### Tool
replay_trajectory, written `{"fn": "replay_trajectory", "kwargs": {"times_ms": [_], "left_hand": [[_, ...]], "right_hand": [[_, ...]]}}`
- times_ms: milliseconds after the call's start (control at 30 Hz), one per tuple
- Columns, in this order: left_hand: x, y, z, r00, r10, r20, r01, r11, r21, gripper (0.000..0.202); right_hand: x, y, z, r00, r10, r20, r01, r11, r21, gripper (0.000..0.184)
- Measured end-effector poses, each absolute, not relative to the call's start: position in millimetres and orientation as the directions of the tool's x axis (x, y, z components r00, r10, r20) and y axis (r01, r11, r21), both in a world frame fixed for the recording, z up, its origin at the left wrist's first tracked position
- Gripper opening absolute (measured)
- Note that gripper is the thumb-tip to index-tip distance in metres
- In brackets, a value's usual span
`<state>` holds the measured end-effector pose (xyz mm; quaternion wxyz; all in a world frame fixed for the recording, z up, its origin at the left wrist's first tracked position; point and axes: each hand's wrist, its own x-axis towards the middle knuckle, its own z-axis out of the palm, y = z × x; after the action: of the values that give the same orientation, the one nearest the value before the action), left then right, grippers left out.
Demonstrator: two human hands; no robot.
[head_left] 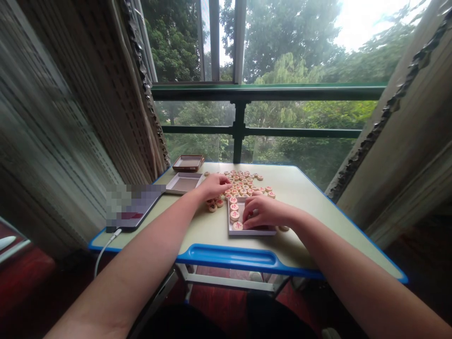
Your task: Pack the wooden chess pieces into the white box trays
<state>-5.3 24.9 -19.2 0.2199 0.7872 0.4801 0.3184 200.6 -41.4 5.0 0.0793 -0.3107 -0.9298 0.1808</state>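
Round wooden Chinese chess pieces [243, 190] with red or dark characters lie in a loose cluster on the table. My left hand [213, 185] reaches to the cluster's left side, thumb and fingers pinched at a piece there. Nearer to me is a shallow white box tray [252, 232], with a column of pieces [234, 215] along its left wall. Over this tray bends my right hand [263, 211], its fingers curled and their tips down beside the nearest piece of the column. Whatever those fingers hold is hidden behind them.
At the table's back left are a brown-rimmed tray [188, 163] and an open white box part [184, 182]. A tablet-like device [141, 212], partly pixelated, lies left with a white cable [108, 245]. A blue edge trough [231, 255] runs along the table's front.
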Motion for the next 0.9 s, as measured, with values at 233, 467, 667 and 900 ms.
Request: {"fn": "replay_trajectory", "kwargs": {"times_ms": [233,467,667,900], "left_hand": [[-4.3,23.6,-15.8,0.346,0.891,0.293,0.653,-0.453,0.607,0.022],[-2.8,21.8,-14.9,0.362,0.889,0.282,0.667,-0.458,0.588,0.02],[-3.2,21.5,-16.1,0.36,0.886,0.292,0.658,-0.463,0.593,0.02],[-5.1,23.2,-16.8,0.359,0.888,0.287,0.66,-0.459,0.595,0.023]], "right_hand": [[198.1,-42.2,1.1,-0.791,0.606,0.077,0.534,0.747,-0.395,0.021],[199.1,-43.0,3.0,-0.787,0.612,0.073,0.534,0.736,-0.416,0.013],[198.3,-41.5,0.9,-0.789,0.612,0.055,0.54,0.733,-0.414,0.02],[196.5,-42.7,5.0,-0.77,0.636,0.054,0.571,0.723,-0.389,0.019]]}}
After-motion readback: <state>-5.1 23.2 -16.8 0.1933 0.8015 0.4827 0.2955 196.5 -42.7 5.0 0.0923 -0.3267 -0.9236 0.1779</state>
